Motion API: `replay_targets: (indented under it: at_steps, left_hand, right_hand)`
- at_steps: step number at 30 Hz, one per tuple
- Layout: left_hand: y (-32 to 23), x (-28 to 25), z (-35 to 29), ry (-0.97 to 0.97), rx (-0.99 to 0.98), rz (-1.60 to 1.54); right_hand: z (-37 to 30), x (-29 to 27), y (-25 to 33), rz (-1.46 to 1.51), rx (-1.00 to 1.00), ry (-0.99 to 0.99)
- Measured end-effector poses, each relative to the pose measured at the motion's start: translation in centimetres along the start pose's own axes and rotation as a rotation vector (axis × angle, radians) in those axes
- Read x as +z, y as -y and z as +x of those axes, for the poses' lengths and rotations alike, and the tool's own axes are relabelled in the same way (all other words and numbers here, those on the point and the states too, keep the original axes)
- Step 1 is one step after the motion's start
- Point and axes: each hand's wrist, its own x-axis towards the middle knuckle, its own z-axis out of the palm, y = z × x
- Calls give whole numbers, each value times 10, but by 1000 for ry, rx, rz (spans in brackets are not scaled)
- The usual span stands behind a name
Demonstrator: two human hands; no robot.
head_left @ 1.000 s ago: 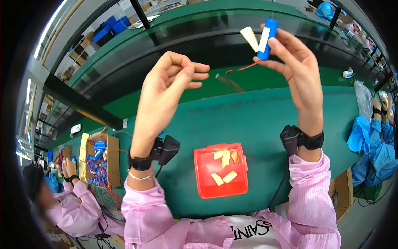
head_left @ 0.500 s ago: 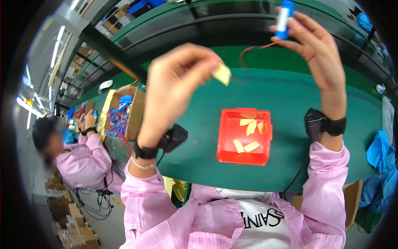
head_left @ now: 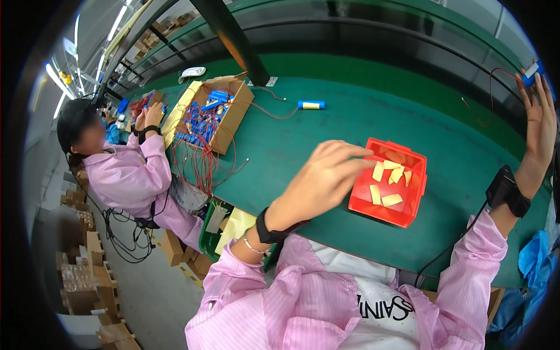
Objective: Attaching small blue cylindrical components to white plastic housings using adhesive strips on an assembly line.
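Note:
A red plastic tray (head_left: 373, 207) with several yellow slips (head_left: 389, 181) in it sits on the green bench in front of me. My left hand (head_left: 324, 178) reaches over the tray's left rim, fingers stretched toward the slips; I see nothing pinched between them. My right hand (head_left: 539, 125) is raised at the far right edge and holds a small blue cylindrical cell (head_left: 532, 72) at its fingertips. A thin red wire (head_left: 487, 96) hangs from the cell. Both wrists carry black bands.
A cardboard box (head_left: 233, 119) of blue cells and red wires stands at the back left, wires spilling over the bench edge. A loose blue cell (head_left: 311, 105) lies behind the tray. A co-worker in pink (head_left: 131, 175) sits at the left. Stacked cartons (head_left: 87, 280) line the floor.
My left hand came down from head height, where it held a yellow slip, to the red tray. My right hand with the blue cell swung out to the right edge. The view turned left.

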Motion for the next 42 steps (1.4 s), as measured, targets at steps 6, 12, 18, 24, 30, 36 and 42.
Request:
replay_targets:
  at_steps: [6, 12, 18, 24, 30, 36, 42]
  left_hand:
    - [53, -44, 21, -232, -138, 34]
    - [95, -21, 93, -47, -98, -162]
    - [116, 89, 173, 182, -41, -673]
    - [106, 95, 168, 262, -129, -449]
    - [106, 96, 162, 732, -117, -412]
    - [113, 97, 168, 775, -147, -485]
    - [120, 98, 171, 791, -302, -665]
  right_hand:
    - [-7, 16, -12, 42, -38, 61]
    - [-48, 74, -61, 172, 165, 280]
    - [-79, 96, -141, 483, 495, 224]
    - [-89, 46, -189, 578, 601, -1]
    - [-85, 35, -199, 616, 645, 80]
    - [-85, 33, -196, 579, 670, 92]
    - [-84, 35, -197, 475, 625, 130]
